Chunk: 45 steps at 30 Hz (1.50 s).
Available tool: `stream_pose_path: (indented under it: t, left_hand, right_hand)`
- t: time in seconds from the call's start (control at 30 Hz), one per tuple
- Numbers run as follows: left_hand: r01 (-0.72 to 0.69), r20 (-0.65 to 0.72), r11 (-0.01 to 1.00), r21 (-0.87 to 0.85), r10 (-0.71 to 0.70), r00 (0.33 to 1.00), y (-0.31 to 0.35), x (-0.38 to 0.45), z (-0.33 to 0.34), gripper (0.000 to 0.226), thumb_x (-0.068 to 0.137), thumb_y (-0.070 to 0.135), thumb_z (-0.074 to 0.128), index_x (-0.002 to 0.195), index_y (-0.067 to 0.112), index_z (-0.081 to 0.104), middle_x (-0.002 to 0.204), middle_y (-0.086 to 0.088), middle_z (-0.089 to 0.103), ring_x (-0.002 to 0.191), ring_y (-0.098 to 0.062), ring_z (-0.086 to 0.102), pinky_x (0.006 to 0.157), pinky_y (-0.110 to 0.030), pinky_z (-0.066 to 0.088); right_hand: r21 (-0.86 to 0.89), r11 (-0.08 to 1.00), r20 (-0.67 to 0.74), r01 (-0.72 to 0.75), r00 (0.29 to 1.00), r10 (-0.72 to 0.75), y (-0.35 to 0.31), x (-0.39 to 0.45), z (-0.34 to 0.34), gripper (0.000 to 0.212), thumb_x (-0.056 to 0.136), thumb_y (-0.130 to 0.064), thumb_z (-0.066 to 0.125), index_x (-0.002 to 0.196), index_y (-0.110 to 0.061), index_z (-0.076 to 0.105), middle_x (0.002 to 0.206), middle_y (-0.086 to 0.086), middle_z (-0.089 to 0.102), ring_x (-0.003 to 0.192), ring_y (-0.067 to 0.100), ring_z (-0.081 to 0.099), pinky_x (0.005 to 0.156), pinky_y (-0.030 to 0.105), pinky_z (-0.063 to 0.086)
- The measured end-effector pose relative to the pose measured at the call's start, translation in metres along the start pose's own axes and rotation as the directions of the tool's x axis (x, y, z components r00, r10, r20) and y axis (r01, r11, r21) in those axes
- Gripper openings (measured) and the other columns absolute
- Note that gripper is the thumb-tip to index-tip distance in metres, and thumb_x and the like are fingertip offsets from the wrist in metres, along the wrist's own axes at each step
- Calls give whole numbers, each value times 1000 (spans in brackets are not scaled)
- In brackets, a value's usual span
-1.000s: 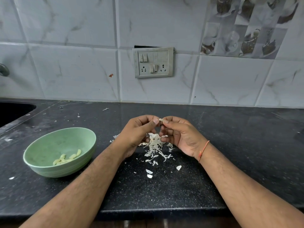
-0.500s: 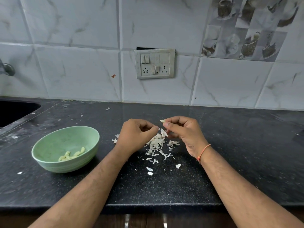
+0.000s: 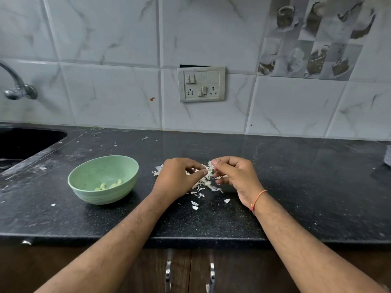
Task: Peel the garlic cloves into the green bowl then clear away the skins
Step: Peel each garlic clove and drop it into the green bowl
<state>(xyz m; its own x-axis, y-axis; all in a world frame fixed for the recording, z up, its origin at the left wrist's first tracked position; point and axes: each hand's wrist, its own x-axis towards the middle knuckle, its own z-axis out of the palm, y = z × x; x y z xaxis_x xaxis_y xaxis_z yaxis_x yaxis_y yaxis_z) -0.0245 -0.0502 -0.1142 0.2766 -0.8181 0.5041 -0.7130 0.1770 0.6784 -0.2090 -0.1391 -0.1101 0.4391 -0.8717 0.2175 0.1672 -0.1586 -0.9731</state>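
Both hands low over the black counter, right above the heap of skins. Left hand curled, thumb and finger pressed together, maybe on a scrap, too small to tell. Right hand pinching something pale at the fingertips, likely the clove. Green bowl just left, peeled cloves inside. Risk: a slippery clove popping loose into the heap, or light skins scattering wider with any quick sweep.
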Motion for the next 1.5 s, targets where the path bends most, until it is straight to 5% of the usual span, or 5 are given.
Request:
stream_pose_path:
  t: [0.17,0.3,0.5,0.83,1.5]
  left_hand:
    - [45,-47,999,-11,-45,998,-14,4,0,21,98,50,72,90,35,84,82,21,78,84,5,72,80,-24,58]
    - [-37,-65,998,50,40,997,-25,13,-2,16,89,19,82,91,34,85,101,26,77,99,9,69,96,-20,54]
    - [-93,-74,992,88,99,992,-28,18,4,12,94,42,75,91,35,84,109,26,76,104,10,67,91,-13,48]
    - [-171,17,981,87,170,985,-33,18,8,15,90,36,72,103,39,81,108,27,73,109,-1,66,99,-38,56]
    - [-136,107,986,99,126,986,-27,17,8,20,93,35,77,111,41,79,110,23,74,100,-1,66,95,-36,56]
  right_hand:
    - [-183,981,-55,67,995,-79,5,3,-7,21,96,-30,79,82,-15,81,80,7,75,75,21,67,61,37,59]
    - [-555,807,-9,199,969,-245,10,8,-19,11,86,-36,88,79,-30,81,78,-11,75,66,2,60,62,19,53]
    - [-820,514,204,252,968,-149,13,16,-25,4,85,-34,84,88,-37,84,85,-19,69,77,-2,61,70,18,44]
    - [-882,385,241,272,962,-128,16,22,-16,9,94,-41,77,88,-35,76,92,-17,62,82,-2,57,73,28,43]
    - [-874,393,246,287,957,-151,18,22,-12,10,100,-38,67,90,-37,65,100,-17,57,86,2,57,76,34,49]
